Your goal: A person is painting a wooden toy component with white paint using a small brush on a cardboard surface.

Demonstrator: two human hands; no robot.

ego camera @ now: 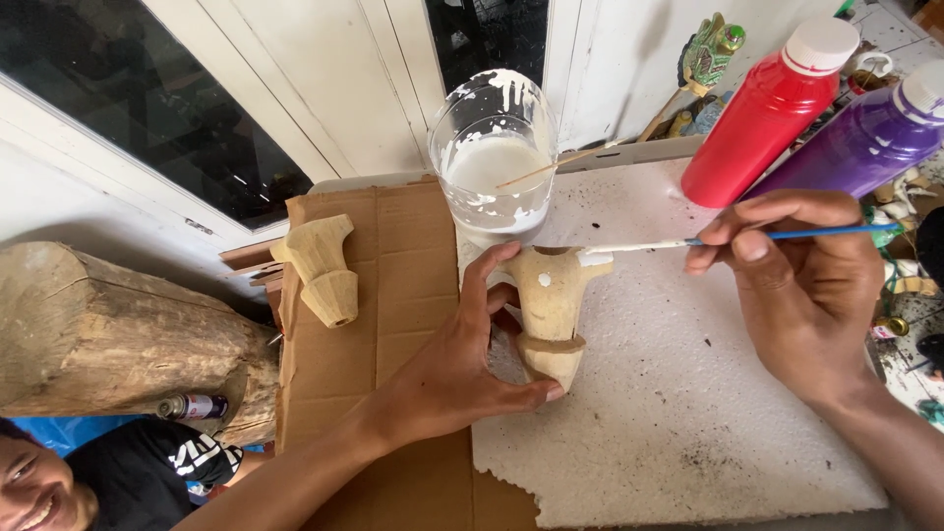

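On the white foam sheet (678, 413), my left hand (462, 364) grasps a carved wooden piece (551, 310), thumb under its lower end and fingers wrapped behind its upper part; the piece lies partly over the sheet's left edge, bearing white paint spots near its top. My right hand (801, 285) pinches a thin blue-handled brush (747, 239), its white-loaded tip resting at the piece's upper right corner.

Just behind the piece stands a clear glass (495, 157), roughly half full of white paint, with white streaks down its inner wall and a thin wooden stick (551, 167) leaning in it. Near my right hand stand two capped squeeze bottles: a red bottle (767, 113) and a purple bottle (865, 138), tilted side by side.

A second unpainted carved piece (324, 265) rests on brown cardboard (393, 295), well apart to the left, beside a log (118, 334).
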